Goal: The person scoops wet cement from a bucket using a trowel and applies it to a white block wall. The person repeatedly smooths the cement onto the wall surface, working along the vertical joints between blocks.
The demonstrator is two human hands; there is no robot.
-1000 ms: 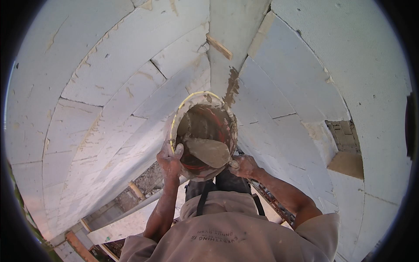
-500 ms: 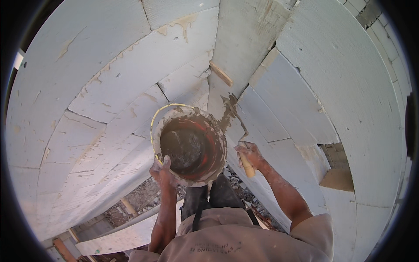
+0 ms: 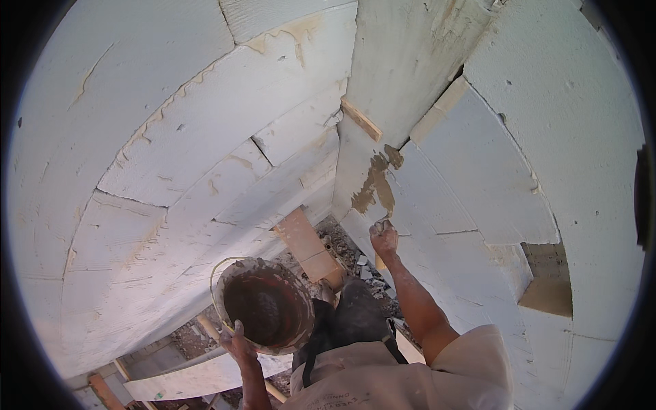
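My left hand (image 3: 239, 344) grips the rim of a mortar bucket (image 3: 305, 331), thumb over the edge. The bucket is crusted with grey splashes, has a thin yellow handle, and holds dark wet mortar (image 3: 263, 307). My right hand (image 3: 384, 239) is closed around a trowel (image 3: 379, 262), whose pale wooden handle shows below the fist. Its blade points up against the wall and blends with the wet mortar smear (image 3: 364, 196), so its outline is hard to make out. The smear lies by the joint between the grey column and the white blocks on the right.
White block walls (image 3: 225, 102) rise on the left and right and meet at a grey concrete column (image 3: 403, 61). A small wood strip (image 3: 362, 119) sticks at the corner. An orange-brown block (image 3: 301, 236) stands on the rubble floor. The right wall has an opening (image 3: 547, 273).
The bucket has moved down and left, away from the corner, uncovering the orange-brown block. My right hand has shifted slightly down with the trowel, and the mortar smear looks broader.
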